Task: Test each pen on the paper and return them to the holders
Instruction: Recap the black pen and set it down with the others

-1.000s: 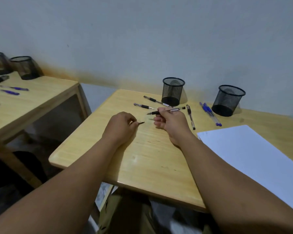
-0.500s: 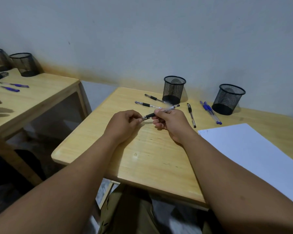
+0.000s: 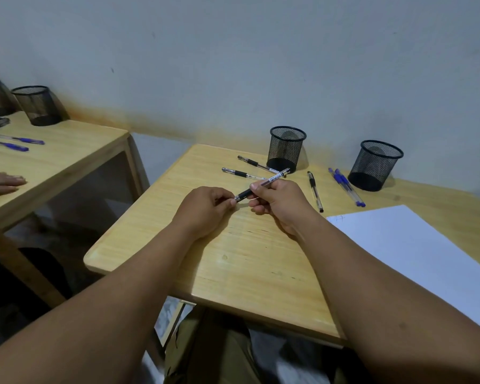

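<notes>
Black pen (image 3: 262, 184) up over the middle of the wooden table (image 3: 233, 261), tilted, its far end toward the left mesh holder (image 3: 286, 149). Right hand (image 3: 279, 202) curls fingers and thumb round the barrel; left hand (image 3: 205, 209) pinches the near tip. Three more black pens (image 3: 315, 191) lie near that holder, blue pens (image 3: 345, 187) beside the right holder (image 3: 376, 164), white paper (image 3: 416, 259) at right.

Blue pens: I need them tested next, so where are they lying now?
In the head view, the blue pens lie together on the table at its far right, just left of the right-hand mesh holder, beyond the paper.
</notes>
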